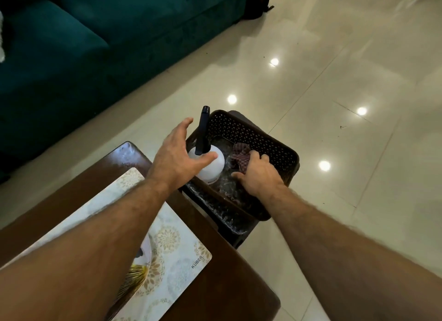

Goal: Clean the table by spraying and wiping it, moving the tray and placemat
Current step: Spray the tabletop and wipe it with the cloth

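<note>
- Two bare forearms reached forward over the dark wooden table (pixel 215 261), where a patterned placemat (pixel 177 268) lay flat with a tray (pixel 141 268) on it, mostly hidden under the left arm.
- Just beyond the table's edge sat a dark perforated basket (pixel 275 141).
- Inside it, the right hand (pixel 259 174) pressed down on a checked cloth (pixel 241 156), fingers curled onto it.
- Beside that, the left hand (pixel 175 155) hovered with fingers spread, thumb touching the white spray bottle (pixel 211 167) but not gripping it.
- Farther off stood a teal sofa (pixel 95 45) on the glossy tiled floor (pixel 334 69).
</note>
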